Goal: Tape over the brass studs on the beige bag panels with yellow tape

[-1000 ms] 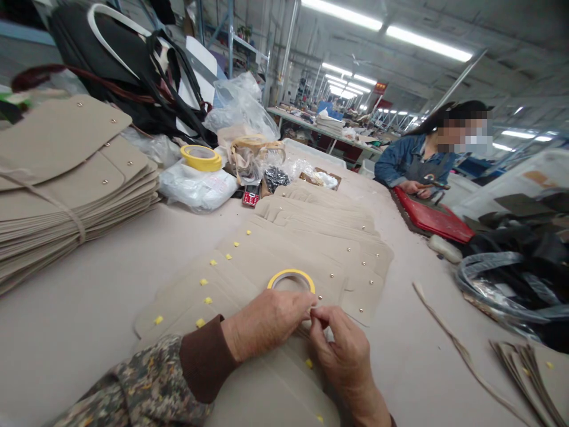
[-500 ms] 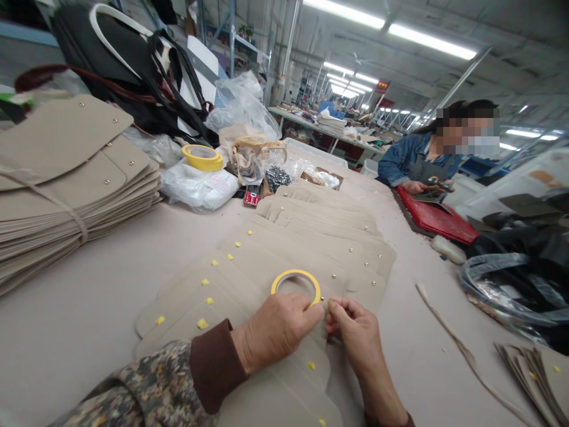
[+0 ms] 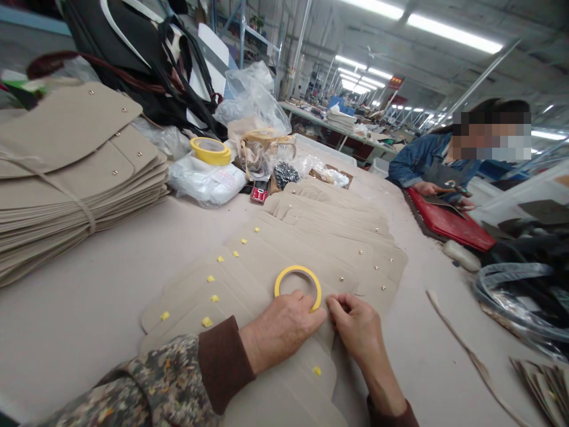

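A roll of yellow tape point(image 3: 297, 270) is gripped in my left hand point(image 3: 284, 326), its ring standing up above my fingers. Close by on the right, my right hand point(image 3: 358, 325) has thumb and forefinger pressed together; whatever they pinch is hidden. Both hands are over a fanned-out row of beige panels point(image 3: 275, 255) that overlap on the table. Small yellow tape pieces point(image 3: 207, 322) dot the panels' left side, and a single yellow piece point(image 3: 317, 370) lies below my hands. Metal snaps point(image 3: 342, 279) show along the right side.
A strap binds a tall stack of beige panels point(image 3: 80, 178) at left. Behind are more yellow tape rolls point(image 3: 210, 151) on a plastic-wrapped bundle point(image 3: 207, 181) and a black bag point(image 3: 115, 71). At right, a co-worker point(image 3: 427, 160) works over a red board point(image 3: 448, 219); a beige strip point(image 3: 462, 344) lies nearer.
The whole view has shifted slightly, with most things now a little further right. My left hand still holds the tape roll, and my right hand stays pinched beside it.
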`<state>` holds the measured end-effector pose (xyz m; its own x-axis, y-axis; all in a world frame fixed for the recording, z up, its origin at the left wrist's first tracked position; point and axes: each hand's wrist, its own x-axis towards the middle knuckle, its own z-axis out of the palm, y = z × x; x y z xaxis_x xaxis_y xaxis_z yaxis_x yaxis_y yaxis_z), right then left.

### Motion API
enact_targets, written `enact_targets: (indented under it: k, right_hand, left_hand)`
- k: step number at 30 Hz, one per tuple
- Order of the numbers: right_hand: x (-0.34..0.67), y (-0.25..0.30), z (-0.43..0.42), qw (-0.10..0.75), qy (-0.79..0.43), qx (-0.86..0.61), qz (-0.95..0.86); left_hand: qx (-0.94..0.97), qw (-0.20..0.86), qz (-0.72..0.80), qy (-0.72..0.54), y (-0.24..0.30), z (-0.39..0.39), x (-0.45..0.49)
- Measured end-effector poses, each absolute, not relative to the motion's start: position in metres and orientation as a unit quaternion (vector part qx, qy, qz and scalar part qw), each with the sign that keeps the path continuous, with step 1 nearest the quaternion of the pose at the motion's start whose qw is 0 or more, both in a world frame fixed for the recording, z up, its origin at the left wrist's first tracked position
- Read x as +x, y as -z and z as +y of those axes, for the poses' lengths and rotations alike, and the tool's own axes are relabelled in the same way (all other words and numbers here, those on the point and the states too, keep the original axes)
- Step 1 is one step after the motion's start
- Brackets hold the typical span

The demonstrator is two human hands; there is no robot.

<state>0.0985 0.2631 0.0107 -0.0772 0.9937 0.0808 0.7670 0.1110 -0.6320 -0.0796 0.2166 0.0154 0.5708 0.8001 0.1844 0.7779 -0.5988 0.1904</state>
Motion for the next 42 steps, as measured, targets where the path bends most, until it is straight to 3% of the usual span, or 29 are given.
enact_targets:
  k: [7, 15, 20, 25, 35, 37, 42]
  right_hand:
    - [0.101, -0.011, 0.268, 0.186, -0.207, -0.630, -0.725]
    - [0.119, -0.001, 0.254, 0.313, -0.334, -0.623, -0.634]
    - [0.110, 0.000, 0.248, 0.268, -0.188, -0.600, -0.730]
    - [0.097, -0.003, 0.255, 0.211, -0.121, -0.624, -0.743]
    - [0.103, -0.021, 0.233, 0.120, -0.245, -0.591, -0.759]
    - [0.106, -0.020, 0.229, 0.160, -0.264, -0.590, -0.746]
    - [0.107, -0.017, 0.226, 0.369, -0.214, -0.469, -0.774]
  left_hand:
    - [0.884, 0.037, 0.450, -0.124, -0.015, 0.217, -0.080]
    - [0.880, 0.037, 0.458, -0.122, -0.017, 0.217, -0.081]
    - [0.879, 0.040, 0.458, -0.123, -0.017, 0.217, -0.080]
    - [0.884, 0.032, 0.445, -0.140, -0.013, 0.219, -0.082]
    - [0.866, 0.048, 0.443, -0.228, -0.015, 0.225, -0.097]
    - [0.863, 0.065, 0.427, -0.260, -0.014, 0.225, -0.099]
    - [0.856, 0.087, 0.397, -0.320, -0.013, 0.222, -0.097]
